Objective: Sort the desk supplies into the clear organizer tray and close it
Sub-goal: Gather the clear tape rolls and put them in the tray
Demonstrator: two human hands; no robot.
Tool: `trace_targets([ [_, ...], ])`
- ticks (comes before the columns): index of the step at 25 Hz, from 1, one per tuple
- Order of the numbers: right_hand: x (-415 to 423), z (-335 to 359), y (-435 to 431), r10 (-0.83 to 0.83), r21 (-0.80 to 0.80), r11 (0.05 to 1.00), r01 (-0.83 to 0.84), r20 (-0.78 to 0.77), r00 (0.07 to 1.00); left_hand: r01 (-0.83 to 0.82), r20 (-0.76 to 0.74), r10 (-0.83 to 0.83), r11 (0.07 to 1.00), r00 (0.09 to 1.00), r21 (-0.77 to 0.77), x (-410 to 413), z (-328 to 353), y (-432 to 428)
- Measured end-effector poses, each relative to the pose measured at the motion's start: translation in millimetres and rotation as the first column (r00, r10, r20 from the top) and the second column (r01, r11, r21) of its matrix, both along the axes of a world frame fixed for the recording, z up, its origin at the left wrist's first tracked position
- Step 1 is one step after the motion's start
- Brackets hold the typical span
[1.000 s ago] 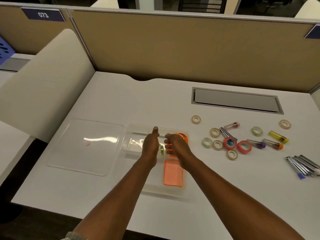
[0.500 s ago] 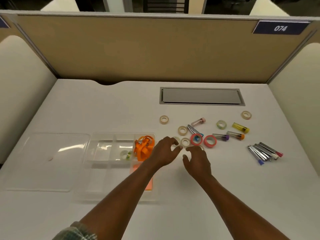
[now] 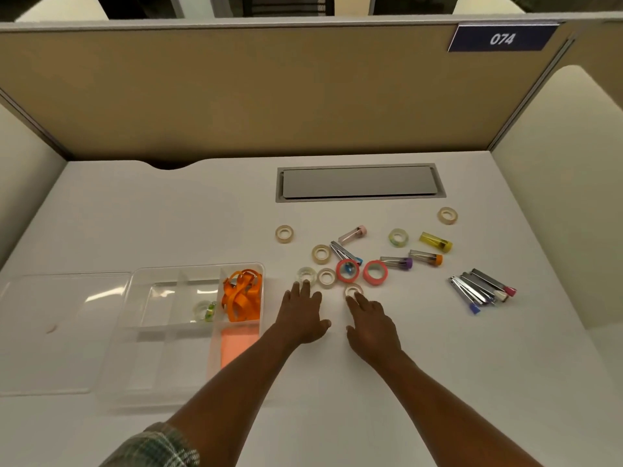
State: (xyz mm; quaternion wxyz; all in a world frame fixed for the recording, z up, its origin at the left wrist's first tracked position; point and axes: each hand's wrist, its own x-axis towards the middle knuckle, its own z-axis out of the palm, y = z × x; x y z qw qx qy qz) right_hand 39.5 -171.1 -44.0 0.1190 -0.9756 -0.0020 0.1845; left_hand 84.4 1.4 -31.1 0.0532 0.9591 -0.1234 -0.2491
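The clear organizer tray (image 3: 135,332) lies open at the left, with orange ribbon (image 3: 242,293), a pink pad (image 3: 236,345) and a small tape roll (image 3: 204,311) in its compartments. Its clear lid (image 3: 50,332) lies flat beside it on the left. My left hand (image 3: 301,315) reaches forward with straight fingers, its fingertips touching a clear tape roll (image 3: 306,275). My right hand (image 3: 369,323) is also flat, fingertips on a small whitish tape roll (image 3: 353,291). Two pink tape rolls (image 3: 375,272) and several beige rolls (image 3: 326,277) lie just beyond.
Capped tubes (image 3: 435,242) in yellow, orange, purple and pink, and a bunch of metal clips (image 3: 482,288), lie to the right. A grey cable hatch (image 3: 359,182) is set in the desk behind them. Beige partition walls enclose the desk.
Both hands left the tray and moved right and forward to the tape rolls; their fingers have stretched out onto two rolls. The view has shifted right.
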Motion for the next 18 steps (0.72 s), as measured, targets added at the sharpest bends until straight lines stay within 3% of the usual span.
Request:
trace_targets([
  [3, 2, -2, -2, 0.049, -0.031, 0.998, -0.047, 0.075, 0.996, -0.032, 0.138, 0.039, 0.998, 0.99, -0.056, -9, -1, 0],
  [7, 4, 1, -5, -0.001, -0.001, 1.0, 0.001, 0.064, 0.998, -0.095, 0.157, 0.131, 0.972, 0.979, -0.216, -16, 1, 1],
  [12, -1, 4, -4, -0.068, 0.066, 0.996, 0.064, 0.059, 0.996, -0.048, 0.194, 0.074, 0.99, 0.978, -0.133, -23, -3, 6],
  [14, 0, 8, 2, -0.202, 0.195, 0.963, 0.186, 0.063, 0.977, 0.023, 0.238, -0.005, 0.997, 0.971, -0.074, -27, -6, 6],
  [16, 5, 14, 10, -0.46, 0.416, 0.805, 0.423, -0.012, 0.888, 0.052, 0.269, -0.034, 0.997, 0.962, -0.059, -29, -8, 7],
  [17, 10, 17, 14, -0.599, 0.526, 0.628, 0.573, -0.142, 0.788, 0.034, 0.261, -0.009, 0.995, 0.965, -0.09, -29, -6, 8],
  [18, 15, 22, 20, -0.682, 0.594, 0.386, 0.706, -0.332, 0.652, -0.022, 0.232, 0.062, 0.985, 0.971, -0.168, -28, -1, 8],
])
